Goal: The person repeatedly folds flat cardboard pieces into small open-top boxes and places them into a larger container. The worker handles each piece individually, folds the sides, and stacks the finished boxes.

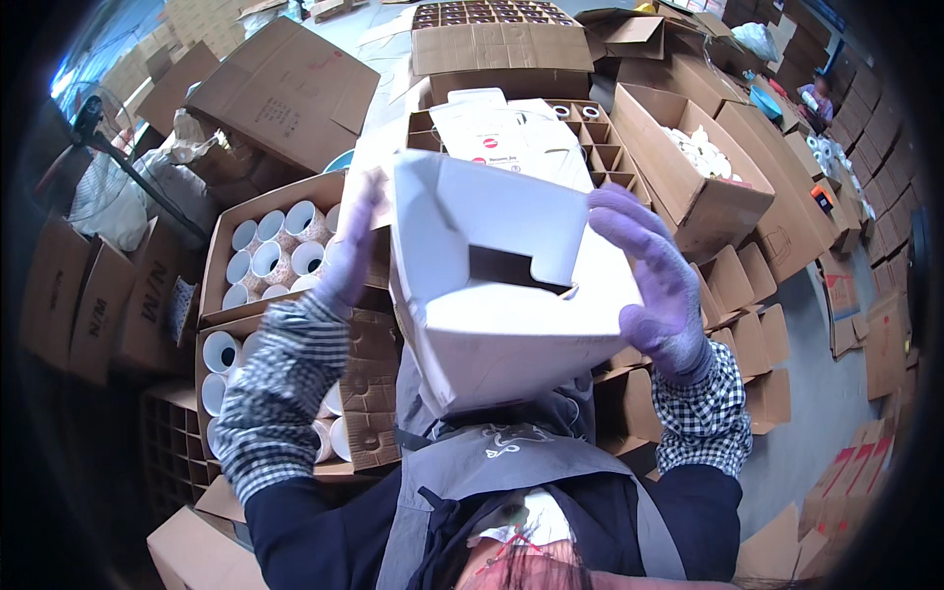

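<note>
In front of my chest is a white cardboard carton [516,369], tilted, its flaps standing up around a dark opening. My right hand [656,287], in a purple work glove, is spread along the carton's right side, with thumb and fingertips against its edges. My left hand [358,243], gloved alike and blurred by motion, is raised flat to the left of the carton, apart from it and holding nothing. Beyond the carton lie flattened white printed boxes [509,133] on a divided carton [601,140]. The carton's underside is hidden.
To the left, brown cartons [214,254] hold several white-mouthed cylinders [269,258]. At right, a long carton [693,192] contains small white parts [700,151]. Cardboard dividers [737,280] stand near my right arm. A fan [88,118] is far left; another person [817,103] is far right.
</note>
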{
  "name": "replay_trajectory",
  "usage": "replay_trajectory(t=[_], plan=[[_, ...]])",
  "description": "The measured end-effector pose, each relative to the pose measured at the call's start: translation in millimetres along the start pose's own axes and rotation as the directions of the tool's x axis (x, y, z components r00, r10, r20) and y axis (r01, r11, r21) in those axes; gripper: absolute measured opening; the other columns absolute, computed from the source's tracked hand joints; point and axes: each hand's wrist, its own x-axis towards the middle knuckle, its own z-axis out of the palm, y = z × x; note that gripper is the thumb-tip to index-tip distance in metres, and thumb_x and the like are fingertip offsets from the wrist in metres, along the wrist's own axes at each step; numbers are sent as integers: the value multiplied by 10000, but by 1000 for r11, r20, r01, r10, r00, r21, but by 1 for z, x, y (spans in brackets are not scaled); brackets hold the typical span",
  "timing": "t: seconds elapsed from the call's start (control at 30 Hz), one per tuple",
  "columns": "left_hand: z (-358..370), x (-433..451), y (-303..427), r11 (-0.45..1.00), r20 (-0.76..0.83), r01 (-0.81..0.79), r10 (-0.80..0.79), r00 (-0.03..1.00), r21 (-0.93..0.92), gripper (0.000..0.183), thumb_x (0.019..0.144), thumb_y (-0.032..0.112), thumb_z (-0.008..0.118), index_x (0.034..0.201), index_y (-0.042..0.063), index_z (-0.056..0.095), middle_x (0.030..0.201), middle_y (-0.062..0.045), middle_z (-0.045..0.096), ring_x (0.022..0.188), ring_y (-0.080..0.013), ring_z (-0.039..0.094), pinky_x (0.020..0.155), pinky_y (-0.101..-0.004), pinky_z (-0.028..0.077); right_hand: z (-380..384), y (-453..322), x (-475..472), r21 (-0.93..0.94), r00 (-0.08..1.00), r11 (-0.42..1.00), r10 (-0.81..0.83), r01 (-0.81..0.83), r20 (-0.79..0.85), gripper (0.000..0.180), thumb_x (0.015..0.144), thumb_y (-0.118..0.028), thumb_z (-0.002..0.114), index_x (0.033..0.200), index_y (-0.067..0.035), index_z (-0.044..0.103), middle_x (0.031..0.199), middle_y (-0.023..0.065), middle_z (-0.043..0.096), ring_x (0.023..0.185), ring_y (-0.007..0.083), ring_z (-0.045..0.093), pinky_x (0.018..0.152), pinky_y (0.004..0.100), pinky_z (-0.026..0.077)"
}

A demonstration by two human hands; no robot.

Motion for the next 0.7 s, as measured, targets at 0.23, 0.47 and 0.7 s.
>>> replay_trajectory(t=[0.23,0.47,0.7], plan=[[19,-22,-96,946,-50,204,-224,973,-253,633,1065,197,423,1599,17,135,1653,-154,202,1522,-246,190,1233,-323,141,0,124,-19,174,819,888,461,-426,-341,556,967,-298,664,1440,-69,484,1361,119,574,1206,233,597,1003,380,502],[19,-19,6,750,537,-268,-136,833,605,1472,465,613,940,1609,121,156,1630,-315,-14,1508,-502,61,1207,-563,200,29,323,4,635,436,430,886,-642,-159,322,1002,-350,506,1114,-60,590,974,126,607,851,265,601,702,395,522],[11,-16,-36,902,63,411,-406,912,-135,953,903,373,619,1595,37,56,1587,-269,239,1495,-337,228,1213,-420,253,108,299,5,528,677,630,724,-569,-134,586,1080,-398,383,1533,-29,344,1515,219,410,1389,295,402,1172,315,314]])
